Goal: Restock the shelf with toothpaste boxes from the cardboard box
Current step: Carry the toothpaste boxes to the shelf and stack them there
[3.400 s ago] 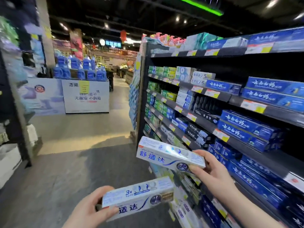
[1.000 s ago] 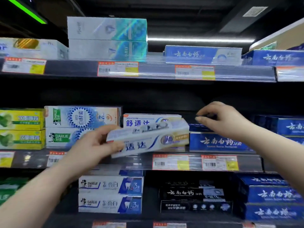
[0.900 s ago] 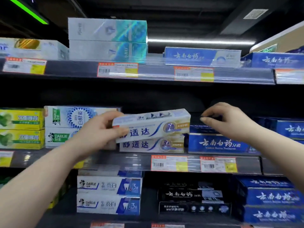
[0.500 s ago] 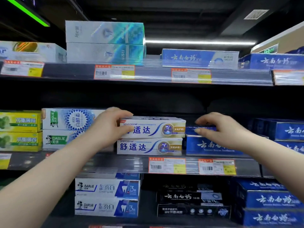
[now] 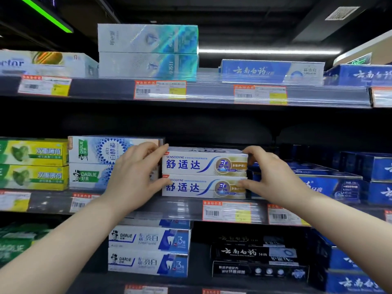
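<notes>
Dark shop shelves fill the view, each with price labels [image 5: 229, 212] along its front edge. On the middle shelf [image 5: 182, 209], close to the front edge, two white toothpaste boxes [image 5: 191, 165] lie one on the other, their long sides to the front. They sit between white-and-green boxes [image 5: 93, 162] on the left and blue boxes [image 5: 331, 185] on the right. The left hand [image 5: 135, 177] clasps the left end of the stack: its fingers lie bent over the top of the upper box and its thumb touches the front of the lower box. The right hand [image 5: 273, 179] clasps the right end in the same way, fingers curled on the upper top corner, thumb against the lower box.
</notes>
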`<state>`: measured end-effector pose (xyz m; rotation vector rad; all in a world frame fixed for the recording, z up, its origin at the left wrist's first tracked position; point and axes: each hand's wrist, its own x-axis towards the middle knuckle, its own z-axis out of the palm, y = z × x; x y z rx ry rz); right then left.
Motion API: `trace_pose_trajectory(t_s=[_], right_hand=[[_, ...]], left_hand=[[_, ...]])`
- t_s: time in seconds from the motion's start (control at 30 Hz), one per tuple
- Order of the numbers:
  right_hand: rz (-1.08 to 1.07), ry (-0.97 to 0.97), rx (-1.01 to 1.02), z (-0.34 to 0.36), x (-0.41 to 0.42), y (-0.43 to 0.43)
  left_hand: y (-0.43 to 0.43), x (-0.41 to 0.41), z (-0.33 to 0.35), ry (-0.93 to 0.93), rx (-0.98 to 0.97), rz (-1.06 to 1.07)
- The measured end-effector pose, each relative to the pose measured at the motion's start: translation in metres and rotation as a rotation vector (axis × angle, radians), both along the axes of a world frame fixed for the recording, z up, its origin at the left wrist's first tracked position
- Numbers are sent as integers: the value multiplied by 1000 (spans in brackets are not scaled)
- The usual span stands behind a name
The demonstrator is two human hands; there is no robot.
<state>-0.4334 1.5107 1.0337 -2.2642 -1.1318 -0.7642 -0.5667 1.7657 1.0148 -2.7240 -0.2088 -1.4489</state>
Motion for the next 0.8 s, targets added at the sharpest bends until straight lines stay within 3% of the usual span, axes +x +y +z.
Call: trace_pose_trajectory(t_s=[0.6,0.8], right_hand=[[-73,-104,-73,-1,1,1],[-37,-324,-133,-11,11,-4]], left_hand=[[13,12,-6,-8,91,22],[18,10,-13,-64,259,-32]])
